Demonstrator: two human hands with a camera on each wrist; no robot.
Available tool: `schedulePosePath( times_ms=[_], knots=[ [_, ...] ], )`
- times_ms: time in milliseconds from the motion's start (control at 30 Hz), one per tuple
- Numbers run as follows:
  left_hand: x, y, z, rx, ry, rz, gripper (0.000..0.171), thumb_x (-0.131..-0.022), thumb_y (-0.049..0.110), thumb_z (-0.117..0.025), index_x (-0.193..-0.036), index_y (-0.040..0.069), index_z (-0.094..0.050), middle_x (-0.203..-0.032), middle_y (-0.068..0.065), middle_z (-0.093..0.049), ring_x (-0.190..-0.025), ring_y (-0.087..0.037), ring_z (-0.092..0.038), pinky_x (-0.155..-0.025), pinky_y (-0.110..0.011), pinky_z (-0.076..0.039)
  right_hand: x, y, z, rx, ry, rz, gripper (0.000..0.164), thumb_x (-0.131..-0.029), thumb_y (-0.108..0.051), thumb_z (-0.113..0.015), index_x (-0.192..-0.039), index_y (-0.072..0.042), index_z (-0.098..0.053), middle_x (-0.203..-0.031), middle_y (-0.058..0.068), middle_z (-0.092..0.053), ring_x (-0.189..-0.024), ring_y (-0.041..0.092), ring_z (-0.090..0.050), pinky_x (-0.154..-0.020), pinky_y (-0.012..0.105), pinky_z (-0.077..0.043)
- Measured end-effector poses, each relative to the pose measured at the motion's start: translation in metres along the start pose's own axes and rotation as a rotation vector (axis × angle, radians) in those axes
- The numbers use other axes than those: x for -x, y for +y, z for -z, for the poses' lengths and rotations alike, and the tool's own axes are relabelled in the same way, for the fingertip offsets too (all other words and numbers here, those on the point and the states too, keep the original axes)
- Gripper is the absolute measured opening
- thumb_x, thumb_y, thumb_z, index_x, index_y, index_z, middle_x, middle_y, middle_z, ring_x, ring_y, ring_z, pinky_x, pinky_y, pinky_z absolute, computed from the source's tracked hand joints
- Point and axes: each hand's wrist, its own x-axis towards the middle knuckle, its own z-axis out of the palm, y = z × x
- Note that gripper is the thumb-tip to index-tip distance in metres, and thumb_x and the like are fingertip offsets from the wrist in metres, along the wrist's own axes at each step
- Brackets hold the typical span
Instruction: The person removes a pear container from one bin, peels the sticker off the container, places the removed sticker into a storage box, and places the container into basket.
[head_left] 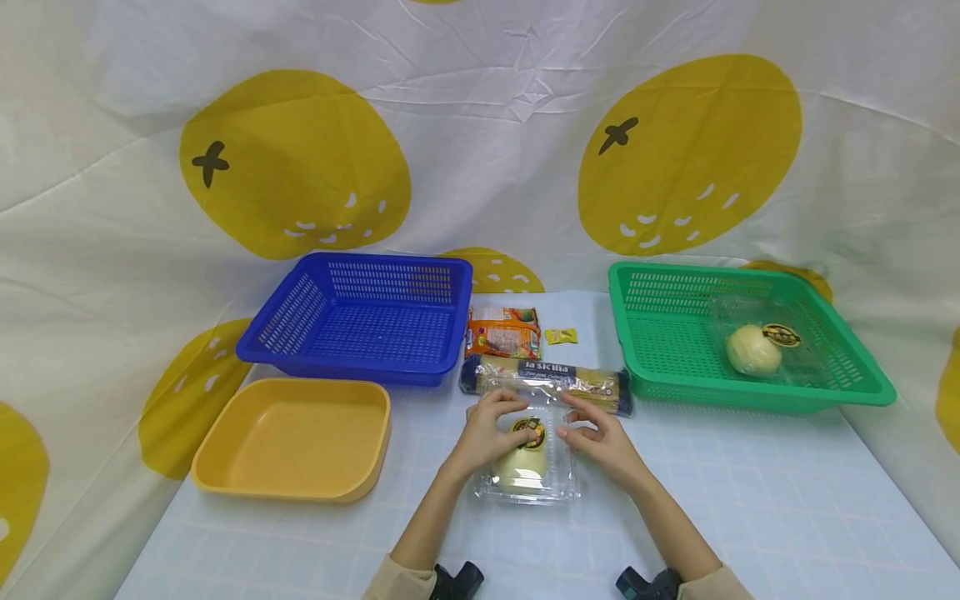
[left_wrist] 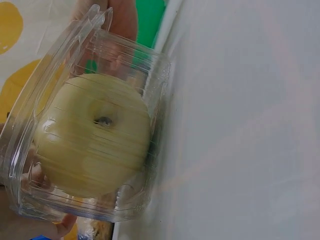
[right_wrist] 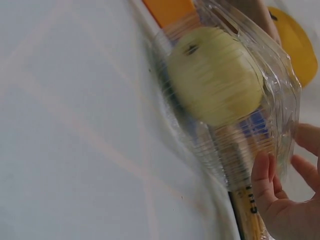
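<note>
A clear plastic clamshell box with a round, pale yellow-green fruit inside lies in front of the person; whether the fruit is an apple or a pear cannot be told. A black-and-yellow sticker marks its lid. My left hand grips the box from the left, thumb on the lid beside the sticker, fingers toward the far edge. On the other side my right hand has loosely bent, spread fingers at the lid's right rim. In the right wrist view, its fingers reach the rim.
Behind the box lie a spaghetti pack, an orange snack packet and a small yellow sachet. A blue basket and a yellow basin stand left. The green basket at right holds another boxed fruit.
</note>
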Motion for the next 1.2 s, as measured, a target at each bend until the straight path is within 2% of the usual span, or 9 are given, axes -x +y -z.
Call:
schedulePosePath(
  times_ms=[167,433,667,967,1200],
  knots=[
    [0.0001,0.0010,0.0012,-0.001,-0.025,0.018,0.048,-0.075,0.021,-0.079,-0.112,-0.004,-0.065,-0.115,-0.008,-0.056,-0.112,-0.026,-0.050,-0.101,-0.053,-0.027,-0.0003,0.0019,0.0002,0.005,0.000,0.004,0.056,-0.089,-0.005,-0.063,-0.139,0.001,-0.040,-0.112,0.030,-0.045,-0.085,0.027,-0.064,-0.070,0.026,-0.053],
    [0.0005,-0.0002,0.0019,-0.016,-0.006,-0.018,0.040,-0.073,0.021,-0.080,-0.103,-0.002,-0.069,-0.109,-0.006,-0.059,-0.107,-0.025,-0.052,-0.100,-0.053,-0.029,-0.0002,0.0026,0.0005,0.007,-0.003,0.012,0.056,-0.089,-0.006,-0.063,-0.140,0.001,-0.040,-0.110,0.028,-0.046,-0.084,0.025,-0.065,-0.070,0.025,-0.053],
    [0.0001,-0.0003,0.0023,0.006,-0.028,-0.005,0.037,-0.074,0.020,-0.079,-0.102,-0.002,-0.070,-0.109,-0.005,-0.059,-0.108,-0.023,-0.052,-0.102,-0.052,-0.026,0.0006,0.0027,-0.0001,0.008,0.005,0.004,0.056,-0.089,-0.006,-0.063,-0.140,0.001,-0.039,-0.111,0.030,-0.046,-0.083,0.024,-0.065,-0.070,0.024,-0.053],
    [0.0014,0.0000,0.0021,0.022,-0.020,-0.013,0.027,-0.074,0.019,-0.080,-0.094,0.003,-0.073,-0.106,-0.007,-0.059,-0.106,-0.022,-0.051,-0.101,-0.053,-0.027,0.0015,0.0020,-0.0018,0.019,0.018,-0.006,0.057,-0.088,-0.006,-0.063,-0.140,0.001,-0.040,-0.111,0.029,-0.047,-0.081,0.022,-0.065,-0.069,0.023,-0.052],
    [0.0012,0.0006,0.0018,0.027,-0.020,-0.005,0.026,-0.074,0.019,-0.080,-0.093,0.004,-0.073,-0.106,-0.007,-0.059,-0.106,-0.022,-0.051,-0.101,-0.052,-0.026,0.0020,0.0017,-0.0018,0.024,0.024,-0.013,0.057,-0.088,-0.007,-0.063,-0.140,0.000,-0.041,-0.111,0.028,-0.047,-0.083,0.024,-0.065,-0.069,0.023,-0.053]
  ],
)
